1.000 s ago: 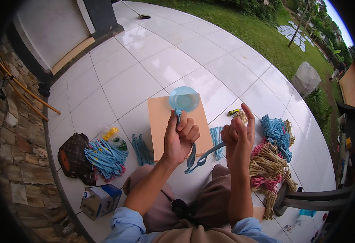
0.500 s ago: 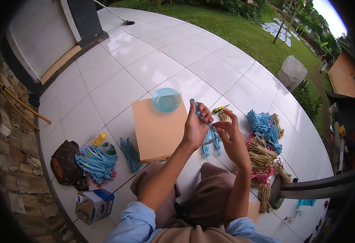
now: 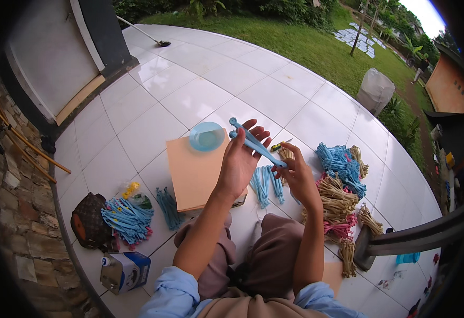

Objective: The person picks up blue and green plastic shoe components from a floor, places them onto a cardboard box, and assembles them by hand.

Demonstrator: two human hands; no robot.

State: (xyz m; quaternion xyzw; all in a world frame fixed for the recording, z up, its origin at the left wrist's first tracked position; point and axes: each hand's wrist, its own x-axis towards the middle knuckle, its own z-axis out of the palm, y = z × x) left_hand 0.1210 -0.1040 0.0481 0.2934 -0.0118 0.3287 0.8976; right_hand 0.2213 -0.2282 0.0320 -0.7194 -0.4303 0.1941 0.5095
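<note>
The right hand [image 3: 299,177] pinched the near end of a blue strip [image 3: 255,144], and the open left hand [image 3: 241,161] backed it with fingers spread. The strip ran slantwise, its far end pointing up and left past the left fingertips, above a tan board [image 3: 192,175] with a blue bowl [image 3: 206,136]. A blue-and-white carton [image 3: 124,271] stood on the tiles at lower left, beside a brown bag [image 3: 88,227].
</note>
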